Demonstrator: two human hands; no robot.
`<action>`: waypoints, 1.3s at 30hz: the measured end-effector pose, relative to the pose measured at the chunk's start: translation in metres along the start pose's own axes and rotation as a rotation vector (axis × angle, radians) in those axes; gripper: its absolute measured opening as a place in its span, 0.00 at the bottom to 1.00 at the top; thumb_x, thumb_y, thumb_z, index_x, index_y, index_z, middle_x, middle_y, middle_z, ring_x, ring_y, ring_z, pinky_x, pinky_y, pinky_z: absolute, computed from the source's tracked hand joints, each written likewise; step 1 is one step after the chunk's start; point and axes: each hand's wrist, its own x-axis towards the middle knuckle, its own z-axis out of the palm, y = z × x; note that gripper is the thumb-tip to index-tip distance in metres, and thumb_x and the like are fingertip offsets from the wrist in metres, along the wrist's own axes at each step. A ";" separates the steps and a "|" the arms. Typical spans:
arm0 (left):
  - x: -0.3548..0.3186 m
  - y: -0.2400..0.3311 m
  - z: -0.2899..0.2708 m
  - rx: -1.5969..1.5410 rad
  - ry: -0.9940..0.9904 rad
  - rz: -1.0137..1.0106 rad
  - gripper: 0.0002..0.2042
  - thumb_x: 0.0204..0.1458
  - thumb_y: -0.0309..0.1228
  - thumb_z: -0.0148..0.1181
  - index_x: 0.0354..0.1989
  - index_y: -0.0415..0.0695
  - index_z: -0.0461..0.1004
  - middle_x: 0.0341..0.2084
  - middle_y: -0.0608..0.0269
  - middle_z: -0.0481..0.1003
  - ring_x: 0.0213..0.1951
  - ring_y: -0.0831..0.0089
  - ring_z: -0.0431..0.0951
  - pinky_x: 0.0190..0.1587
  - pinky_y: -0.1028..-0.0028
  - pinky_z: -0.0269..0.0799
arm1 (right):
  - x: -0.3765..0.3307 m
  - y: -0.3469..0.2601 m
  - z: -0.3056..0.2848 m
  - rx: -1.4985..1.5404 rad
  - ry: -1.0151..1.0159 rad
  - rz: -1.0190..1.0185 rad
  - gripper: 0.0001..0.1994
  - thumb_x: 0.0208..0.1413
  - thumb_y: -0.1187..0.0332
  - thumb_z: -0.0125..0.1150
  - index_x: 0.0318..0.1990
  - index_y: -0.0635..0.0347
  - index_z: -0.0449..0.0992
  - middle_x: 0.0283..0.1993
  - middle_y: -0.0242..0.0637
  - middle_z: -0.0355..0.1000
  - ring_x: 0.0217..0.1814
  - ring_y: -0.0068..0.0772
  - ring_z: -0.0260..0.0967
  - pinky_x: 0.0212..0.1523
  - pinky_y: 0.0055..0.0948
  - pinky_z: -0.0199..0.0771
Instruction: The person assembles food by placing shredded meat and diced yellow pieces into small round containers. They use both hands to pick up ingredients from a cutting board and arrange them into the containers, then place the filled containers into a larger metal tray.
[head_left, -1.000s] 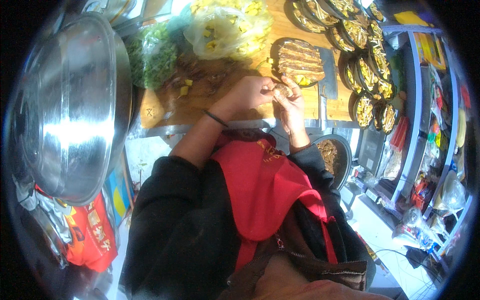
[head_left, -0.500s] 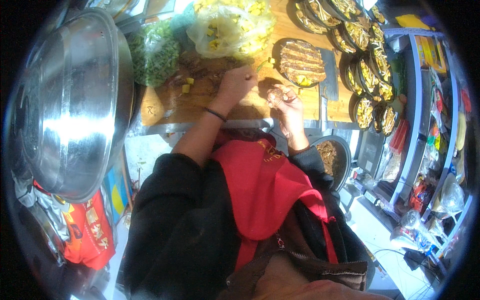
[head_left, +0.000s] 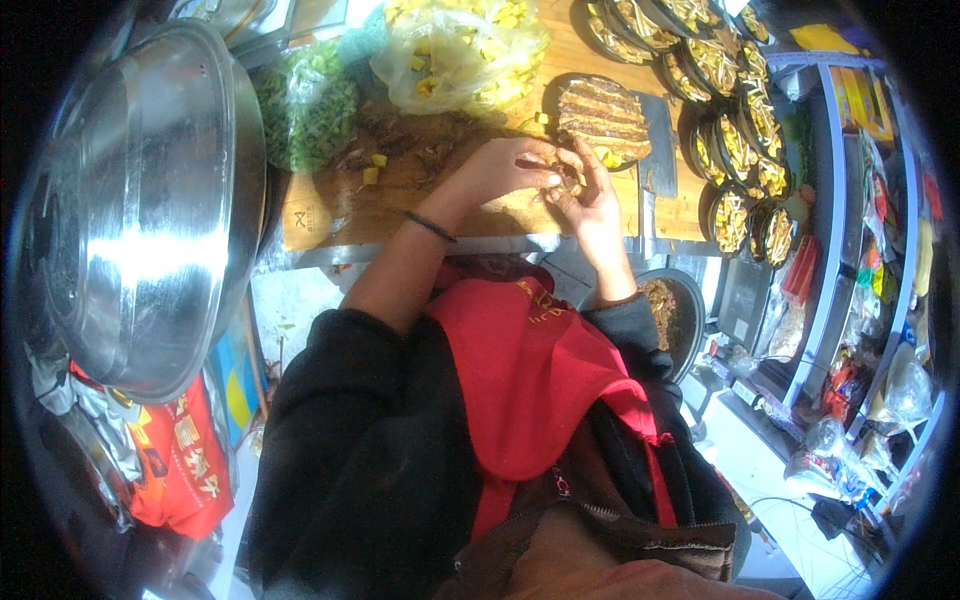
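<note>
Largest item logged first: big steel bowl (head_left: 140, 200) filled the left of view, standing on edge-like tilt against the wooden cutting board (head_left: 400, 200), whose long axis ran left to right across the counter. On the board's far side lay a clear bag of yellow diced pieces (head_left: 460, 50) and, to its left, a bag of green chopped vegetables (head_left: 305, 105). Right of the board, a curved row of dark trays with yellow strips (head_left: 735, 140) ran away toward the upper edge. One dark oval tray of browned slices (head_left: 600, 115) sat just beyond my hands, its long axis roughly left to right. My left hand (head_left: 500, 170) reached in from lower left, forearm bare with a dark band (head_left: 430, 227) at the wrist, fingers bent and pinched toward the right. My right hand (head_left: 590, 195) came up from below, palm turned left, fingers curled. Both sets of fingertips met over the board's right end on a small brownish morsel (head_left: 568, 180); it was too small and too covered by fingers to tell which way it pointed. A few loose yellow cubes (head_left: 372, 172) lay on the board, well left of the hands. My red apron (head_left: 530, 380) hid the near counter edge.
</note>
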 end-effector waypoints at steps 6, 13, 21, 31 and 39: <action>0.000 -0.011 0.005 -0.192 0.040 -0.068 0.15 0.45 0.28 0.64 0.41 0.36 0.73 0.35 0.62 0.77 0.38 0.77 0.74 0.44 0.76 0.69 | -0.003 -0.001 -0.014 -0.110 0.035 0.102 0.21 0.50 0.86 0.53 0.53 0.66 0.65 0.48 0.36 0.69 0.43 0.22 0.68 0.43 0.20 0.70; 0.003 -0.007 0.011 -0.145 0.033 -0.072 0.08 0.45 0.23 0.63 0.35 0.37 0.73 0.28 0.63 0.76 0.32 0.78 0.74 0.36 0.78 0.69 | -0.006 0.004 -0.019 0.168 0.037 -0.019 0.14 0.48 0.83 0.58 0.43 0.63 0.69 0.39 0.32 0.71 0.38 0.20 0.68 0.39 0.18 0.69; 0.007 -0.003 0.017 -0.272 0.016 -0.066 0.05 0.46 0.22 0.61 0.30 0.39 0.71 0.23 0.66 0.72 0.25 0.80 0.72 0.29 0.79 0.68 | -0.006 0.004 -0.038 0.062 0.074 0.110 0.10 0.49 0.79 0.61 0.40 0.63 0.71 0.36 0.31 0.72 0.35 0.19 0.68 0.39 0.18 0.68; 0.015 -0.016 0.019 -0.188 0.166 0.088 0.07 0.45 0.21 0.59 0.35 0.37 0.74 0.25 0.63 0.75 0.23 0.76 0.73 0.27 0.75 0.69 | -0.004 0.000 -0.061 0.121 0.157 0.127 0.09 0.54 0.77 0.57 0.42 0.64 0.74 0.35 0.30 0.73 0.35 0.18 0.68 0.38 0.17 0.67; 0.016 -0.015 0.011 0.035 -0.008 0.056 0.11 0.46 0.25 0.61 0.39 0.37 0.74 0.27 0.67 0.75 0.28 0.81 0.73 0.33 0.78 0.70 | -0.004 -0.008 -0.068 0.173 0.034 0.161 0.09 0.53 0.78 0.55 0.42 0.64 0.73 0.36 0.30 0.72 0.37 0.19 0.67 0.40 0.16 0.66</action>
